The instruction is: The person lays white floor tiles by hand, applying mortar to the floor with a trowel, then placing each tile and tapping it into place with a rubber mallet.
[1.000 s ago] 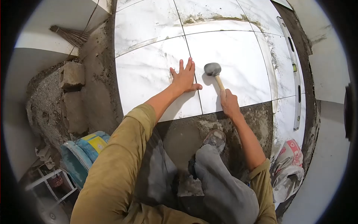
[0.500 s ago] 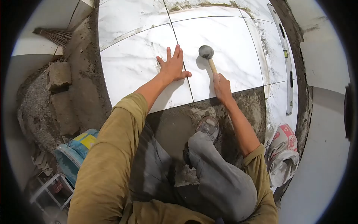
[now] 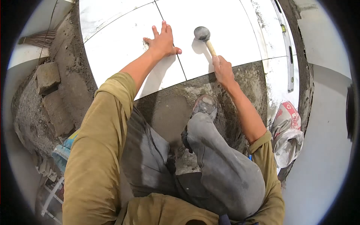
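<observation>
My left hand (image 3: 161, 44) rests with spread fingers on a white floor tile (image 3: 116, 56), by the dark joint that separates it from the neighbouring tile (image 3: 232, 33). In my right hand (image 3: 224, 71) is the wooden handle of a rubber mallet (image 3: 202, 33), with the fingers wrapped round its lower end. The dark mallet head is over the right tile and casts a shadow to its lower left. Whether the head touches the tile, I cannot tell.
A spirit level (image 3: 288, 48) lies along the right side. Below it stands a crumpled sack (image 3: 287, 135). Bricks (image 3: 48, 76), a small broom (image 3: 39, 38) and a blue bucket (image 3: 62, 155) are at the left. Bare mortar (image 3: 170, 116) lies before the tiles, near my shoe (image 3: 205, 106).
The camera view has shifted, so the tiles and level appear higher and the bucket is more hidden behind my sleeve. Both hands keep about the same pose, the mallet still in the right one.
</observation>
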Motion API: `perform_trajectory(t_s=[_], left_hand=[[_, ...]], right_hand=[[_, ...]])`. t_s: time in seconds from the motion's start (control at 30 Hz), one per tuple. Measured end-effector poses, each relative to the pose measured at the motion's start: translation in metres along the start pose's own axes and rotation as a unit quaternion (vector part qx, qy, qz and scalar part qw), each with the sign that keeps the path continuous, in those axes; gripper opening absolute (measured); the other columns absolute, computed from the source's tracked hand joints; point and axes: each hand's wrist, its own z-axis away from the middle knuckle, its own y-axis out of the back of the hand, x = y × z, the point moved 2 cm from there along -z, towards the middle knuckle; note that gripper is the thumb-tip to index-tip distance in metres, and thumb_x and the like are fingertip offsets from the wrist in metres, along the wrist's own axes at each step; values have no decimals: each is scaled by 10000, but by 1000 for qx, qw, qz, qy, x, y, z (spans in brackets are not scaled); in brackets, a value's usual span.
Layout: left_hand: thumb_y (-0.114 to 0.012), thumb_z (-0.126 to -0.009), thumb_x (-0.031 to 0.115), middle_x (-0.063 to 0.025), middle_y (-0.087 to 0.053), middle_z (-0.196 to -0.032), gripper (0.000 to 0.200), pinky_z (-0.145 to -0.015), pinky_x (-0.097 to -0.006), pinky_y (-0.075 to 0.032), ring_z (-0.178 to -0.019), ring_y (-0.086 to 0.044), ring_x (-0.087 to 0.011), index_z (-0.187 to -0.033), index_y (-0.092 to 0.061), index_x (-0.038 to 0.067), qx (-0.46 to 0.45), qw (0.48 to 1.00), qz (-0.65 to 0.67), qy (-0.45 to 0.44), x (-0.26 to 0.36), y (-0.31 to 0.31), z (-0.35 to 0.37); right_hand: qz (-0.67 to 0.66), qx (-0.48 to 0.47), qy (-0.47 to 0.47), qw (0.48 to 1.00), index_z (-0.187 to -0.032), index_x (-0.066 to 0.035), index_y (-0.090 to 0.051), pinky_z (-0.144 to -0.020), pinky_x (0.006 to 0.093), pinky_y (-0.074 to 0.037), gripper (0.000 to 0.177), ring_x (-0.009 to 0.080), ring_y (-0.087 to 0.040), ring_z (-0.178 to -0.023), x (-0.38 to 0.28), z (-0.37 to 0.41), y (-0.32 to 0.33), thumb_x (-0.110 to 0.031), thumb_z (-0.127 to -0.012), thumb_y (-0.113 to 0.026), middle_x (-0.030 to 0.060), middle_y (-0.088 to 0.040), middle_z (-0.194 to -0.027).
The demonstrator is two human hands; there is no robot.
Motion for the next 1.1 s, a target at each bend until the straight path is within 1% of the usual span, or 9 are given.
perform_trajectory(t_s=[0.2,0.3,0.37,0.5,0.6,0.67,0.9,0.97,1.1], left_hand=[[-822,-680,578,-155,-50,-1645,1224,-979,-827,-284,-1463,-97,-517,-1543,-170,4,12,1000,-5,1,-1,-1,-3],[-831,-669,574,-161,-46,-1644,1241,-973,-835,-276,-1461,-93,-522,-1541,-168,-9,-4,1000,5,2,-1,-1,-2],[-834,-662,573,-162,-42,-1645,1250,-974,-840,-264,-1462,-85,-523,-1543,-164,-8,3,1000,10,-2,-1,-1,-4],[-832,-662,577,-169,-42,-1644,1253,-972,-847,-252,-1462,-77,-526,-1544,-162,-8,4,1000,6,-1,-2,0,-5],[-829,-669,571,-159,-46,-1647,1252,-997,-813,-282,-1466,-96,-515,-1550,-145,0,-3,1000,-9,6,1,1,-3],[-827,-672,573,-158,-45,-1647,1252,-995,-814,-282,-1466,-100,-514,-1550,-143,-1,-12,1000,-18,9,1,3,-4],[-813,-684,589,-162,-43,-1646,1243,-992,-813,-286,-1467,-101,-510,-1549,-144,0,-9,999,-31,10,2,2,-3],[-809,-684,605,-168,-36,-1642,1240,-976,-849,-248,-1462,-62,-526,-1544,-159,-8,1,1000,-9,6,1,-3,-5],[-814,-681,598,-169,-39,-1642,1242,-979,-848,-244,-1463,-63,-525,-1545,-159,-8,1,1000,-9,7,1,-2,-5]], right_hand=[[4,-16,1,1000,-874,9,-551,-595,513,-453,448,470,-559,-615,1,-5,0,-392,-1034,-432,271,-562,-653],[-25,15,17,999,-864,11,-543,-594,511,-449,436,470,-554,-608,-6,8,2,-380,-1030,-446,272,-553,-648],[11,-39,46,998,-876,13,-551,-600,508,-455,425,478,-564,-626,-8,18,4,-370,-1028,-450,278,-557,-655],[19,-45,30,998,-881,14,-557,-587,500,-450,418,468,-567,-617,1,21,-1,-364,-1028,-454,274,-558,-650],[8,-59,56,997,-884,15,-558,-577,500,-441,423,462,-561,-609,0,29,2,-372,-1026,-461,269,-559,-648],[13,-79,25,996,-873,19,-554,-566,496,-431,436,455,-545,-597,6,27,-1,-376,-1031,-456,269,-547,-645],[-4,-74,34,997,-869,21,-556,-563,480,-431,440,439,-530,-584,13,26,2,-368,-1043,-444,271,-531,-645],[-42,-50,18,998,-878,19,-556,-571,482,-435,431,449,-529,-591,6,26,6,-365,-1042,-448,277,-536,-658],[-6,-45,13,999,-896,17,-556,-581,491,-440,422,461,-536,-605,12,18,5,-364,-1041,-446,282,-544,-670]])
